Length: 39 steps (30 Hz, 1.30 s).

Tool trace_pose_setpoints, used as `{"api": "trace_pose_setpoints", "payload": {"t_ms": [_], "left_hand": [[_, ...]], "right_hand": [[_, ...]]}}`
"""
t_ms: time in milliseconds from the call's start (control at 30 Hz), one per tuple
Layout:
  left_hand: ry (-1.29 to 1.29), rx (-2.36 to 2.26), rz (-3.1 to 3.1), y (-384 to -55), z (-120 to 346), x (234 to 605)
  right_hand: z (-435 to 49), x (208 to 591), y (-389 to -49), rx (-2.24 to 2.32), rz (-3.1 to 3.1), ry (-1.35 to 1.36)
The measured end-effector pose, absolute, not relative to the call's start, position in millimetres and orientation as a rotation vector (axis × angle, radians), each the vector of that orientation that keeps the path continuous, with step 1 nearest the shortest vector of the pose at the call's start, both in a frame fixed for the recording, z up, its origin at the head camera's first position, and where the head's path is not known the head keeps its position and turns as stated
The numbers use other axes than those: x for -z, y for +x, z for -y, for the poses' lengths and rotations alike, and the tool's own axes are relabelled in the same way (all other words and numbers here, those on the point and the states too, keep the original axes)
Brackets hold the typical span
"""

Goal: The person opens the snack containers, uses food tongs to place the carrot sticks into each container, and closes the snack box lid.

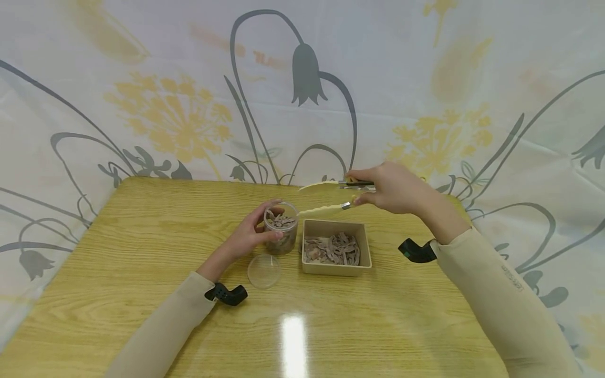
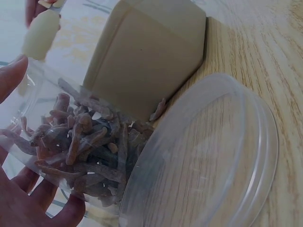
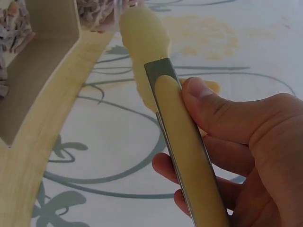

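My left hand (image 1: 242, 240) grips a clear round jar (image 1: 285, 245), with thumb and fingers around its side. Grayish-brown dried strips (image 2: 80, 137) show through the jar wall. In my right hand (image 1: 399, 190) are tongs with cream-colored heads (image 1: 323, 186) and metal arms (image 3: 182, 146). The tongs are spread, with nothing between their two heads; the lower head's tip is right at the jar's rim in the head view. Beside the jar stands a beige rectangular box (image 1: 333, 270) holding more strips (image 1: 341, 248). A clear round lid (image 1: 264, 272) lies on the table in front of the jar.
The wood-grain table (image 1: 189, 336) reaches back to a white cloth (image 1: 387, 52) printed with gray and yellow flowers. A small strip (image 2: 158, 109) lies by the foot of the box. Black wrist mounts (image 1: 229, 295) sit on both sleeves.
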<state>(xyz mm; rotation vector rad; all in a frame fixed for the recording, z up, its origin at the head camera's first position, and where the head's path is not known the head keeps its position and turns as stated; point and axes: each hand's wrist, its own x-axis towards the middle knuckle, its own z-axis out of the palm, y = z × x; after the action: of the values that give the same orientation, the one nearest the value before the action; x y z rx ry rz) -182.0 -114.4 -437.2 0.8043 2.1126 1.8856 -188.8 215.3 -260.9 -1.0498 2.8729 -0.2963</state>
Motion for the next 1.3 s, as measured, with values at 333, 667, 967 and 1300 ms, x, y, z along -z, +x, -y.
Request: {"api": "trace_pose_setpoints", "payload": {"t_ms": [333,667,967,1300], "left_hand": [[0.809,-1.899,-2.106,-182.5,115.4,437.6],[0.827,-1.899,-2.091,-183.4,115.4,438.6],[0.831,-1.911,-2.076,-182.7,114.7,439.5],[0.820,-1.902,-2.101,-182.8,114.5,439.7]], "right_hand": [[-240.3,278.2,-165.1,0.233,-2.877,-0.989],[-252.8,296.5,-152.5,0.167,-2.878,-1.069],[-257.6,302.5,-145.1,0.215,-2.840,-1.072],[-251.6,307.3,-139.8,0.070,-2.828,-1.068]]}}
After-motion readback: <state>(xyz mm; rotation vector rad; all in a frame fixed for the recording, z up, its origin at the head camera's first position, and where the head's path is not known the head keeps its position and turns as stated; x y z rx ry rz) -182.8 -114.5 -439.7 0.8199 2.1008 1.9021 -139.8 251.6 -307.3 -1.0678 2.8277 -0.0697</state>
